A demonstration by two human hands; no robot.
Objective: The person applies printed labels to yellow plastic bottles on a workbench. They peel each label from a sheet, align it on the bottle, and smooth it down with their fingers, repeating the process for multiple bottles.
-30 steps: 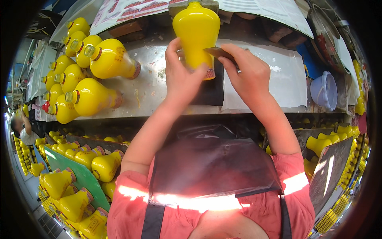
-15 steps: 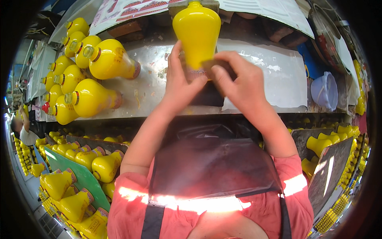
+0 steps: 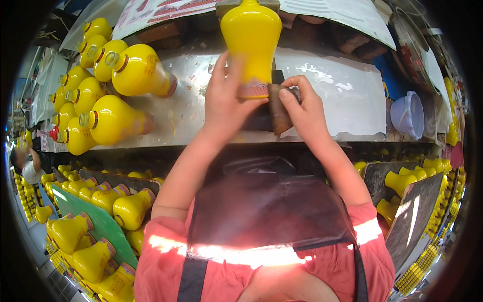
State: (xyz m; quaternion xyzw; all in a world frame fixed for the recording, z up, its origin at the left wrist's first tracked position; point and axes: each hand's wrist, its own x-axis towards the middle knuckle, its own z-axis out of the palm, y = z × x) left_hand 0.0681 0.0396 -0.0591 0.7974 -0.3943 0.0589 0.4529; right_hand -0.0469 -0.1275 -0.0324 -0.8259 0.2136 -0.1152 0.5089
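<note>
A glossy yellow bottle (image 3: pixel 250 38) lies in front of me with its neck at a block (image 3: pixel 224 7) at the far side and its wide base toward me. A patterned reddish band (image 3: pixel 255 89) runs round that base. My left hand (image 3: pixel 224 93) is at the bottle's left side by the base, thumb along the base edge, its fingers blurred. In my right hand (image 3: pixel 303 103) is a brown, curved, flat piece (image 3: pixel 278 111), pinched between thumb and fingers beside the base's right edge. I cannot tell what it is made of.
Several yellow bottles (image 3: pixel 138 70) with clear glass mouths lie at the left of the metal table (image 3: pixel 188 85). White paper (image 3: pixel 337 95) covers its right part, near a lilac bucket (image 3: pixel 407 116). More bottles (image 3: pixel 133 209) stand on boards below. Another person (image 3: pixel 30 166) is at far left.
My right hand has moved right and slightly nearer, off the base, so the brown piece and patterned band show more. My left fingers shift along the bottle's side.
</note>
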